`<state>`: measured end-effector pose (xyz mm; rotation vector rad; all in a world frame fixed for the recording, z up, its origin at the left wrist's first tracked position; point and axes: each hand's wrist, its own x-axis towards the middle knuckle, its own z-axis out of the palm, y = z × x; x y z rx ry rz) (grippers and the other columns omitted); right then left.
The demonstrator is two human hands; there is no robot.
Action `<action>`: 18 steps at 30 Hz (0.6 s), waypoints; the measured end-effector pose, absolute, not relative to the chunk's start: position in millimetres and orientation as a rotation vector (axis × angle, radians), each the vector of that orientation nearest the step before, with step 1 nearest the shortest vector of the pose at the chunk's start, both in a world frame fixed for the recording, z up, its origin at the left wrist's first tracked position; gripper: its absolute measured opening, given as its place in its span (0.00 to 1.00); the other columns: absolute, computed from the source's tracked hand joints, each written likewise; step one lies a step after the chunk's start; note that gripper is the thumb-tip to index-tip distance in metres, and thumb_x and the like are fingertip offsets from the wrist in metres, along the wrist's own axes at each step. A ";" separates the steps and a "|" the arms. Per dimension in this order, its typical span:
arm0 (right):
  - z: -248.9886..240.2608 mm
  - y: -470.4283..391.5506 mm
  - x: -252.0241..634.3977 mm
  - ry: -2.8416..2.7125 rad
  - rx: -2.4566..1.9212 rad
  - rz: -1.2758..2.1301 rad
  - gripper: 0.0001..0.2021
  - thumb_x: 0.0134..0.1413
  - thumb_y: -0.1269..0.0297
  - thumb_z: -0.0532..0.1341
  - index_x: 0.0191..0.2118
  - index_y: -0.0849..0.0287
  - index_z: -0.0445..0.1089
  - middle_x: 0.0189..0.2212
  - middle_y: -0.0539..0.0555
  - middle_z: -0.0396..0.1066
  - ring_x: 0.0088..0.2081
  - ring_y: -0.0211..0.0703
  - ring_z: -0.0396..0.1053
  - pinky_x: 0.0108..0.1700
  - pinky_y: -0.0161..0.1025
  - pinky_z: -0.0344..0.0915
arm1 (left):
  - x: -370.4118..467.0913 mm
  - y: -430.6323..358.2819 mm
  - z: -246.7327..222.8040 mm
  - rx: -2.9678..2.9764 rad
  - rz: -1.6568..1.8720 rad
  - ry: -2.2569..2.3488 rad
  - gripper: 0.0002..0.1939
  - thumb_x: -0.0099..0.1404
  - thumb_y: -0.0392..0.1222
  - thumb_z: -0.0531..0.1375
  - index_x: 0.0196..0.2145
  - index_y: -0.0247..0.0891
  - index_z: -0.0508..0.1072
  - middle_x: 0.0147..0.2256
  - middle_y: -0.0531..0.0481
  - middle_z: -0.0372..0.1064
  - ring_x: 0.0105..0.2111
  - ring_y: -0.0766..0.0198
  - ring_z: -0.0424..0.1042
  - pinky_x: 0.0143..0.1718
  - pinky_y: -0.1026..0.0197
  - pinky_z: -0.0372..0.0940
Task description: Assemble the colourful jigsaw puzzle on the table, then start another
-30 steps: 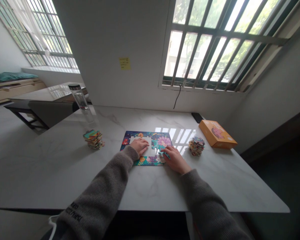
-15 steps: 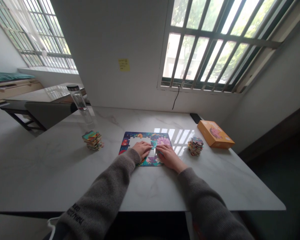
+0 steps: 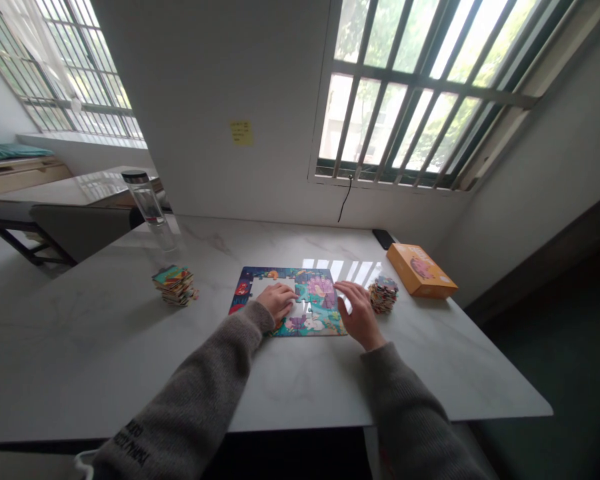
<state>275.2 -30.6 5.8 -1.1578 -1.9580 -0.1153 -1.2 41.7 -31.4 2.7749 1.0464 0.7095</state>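
A colourful jigsaw puzzle [image 3: 323,300] lies flat on the white marble-patterned table, its right side filled with joined pieces and a pale bare area left of the middle. My left hand [image 3: 279,301] rests over that bare area, fingers stretched out and touching the puzzle near its middle; what lies under the palm is hidden. At the puzzle's right edge, my right hand [image 3: 359,313] is raised a little, with thumb and fingers apart and nothing visible between them. Just beyond it stands a stack of puzzle pieces [image 3: 383,295].
Another stack of puzzle pieces [image 3: 174,287] stands on the left of the table [image 3: 300,387]. An orange box [image 3: 421,270] and a dark phone [image 3: 383,239] lie at the back right. Toward the back left stands a clear bottle [image 3: 145,199].
My right hand has moved off the middle of the puzzle to its right edge, toward the right stack, and its fingers have spread. The left hand stays on the puzzle. The view has shifted slightly.
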 end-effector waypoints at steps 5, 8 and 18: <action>12.3 -17.5 342.9 -1.587 -1.367 -0.363 0.13 0.63 0.65 0.54 0.50 0.57 0.69 0.52 0.60 0.72 0.55 0.55 0.65 0.59 0.55 0.56 | 0.7 42.9 -34.2 2.784 0.732 1.009 0.13 0.65 0.37 0.57 0.46 0.40 0.77 0.46 0.44 0.74 0.47 0.53 0.70 0.50 0.50 0.65; 3.6 -11.0 375.3 -1.586 -1.461 -0.371 0.13 0.62 0.61 0.56 0.49 0.58 0.68 0.52 0.62 0.71 0.54 0.56 0.65 0.58 0.55 0.57 | 1.7 44.1 -36.8 2.787 0.776 0.994 0.13 0.65 0.37 0.57 0.45 0.40 0.77 0.45 0.44 0.74 0.46 0.53 0.70 0.50 0.50 0.65; -11.9 -8.6 394.6 -1.708 -1.536 -0.296 0.06 0.62 0.62 0.58 0.42 0.55 0.69 0.47 0.59 0.71 0.49 0.56 0.65 0.52 0.53 0.58 | 3.4 43.7 -35.5 2.800 0.829 0.963 0.12 0.65 0.36 0.57 0.44 0.40 0.77 0.44 0.44 0.74 0.44 0.54 0.70 0.47 0.51 0.66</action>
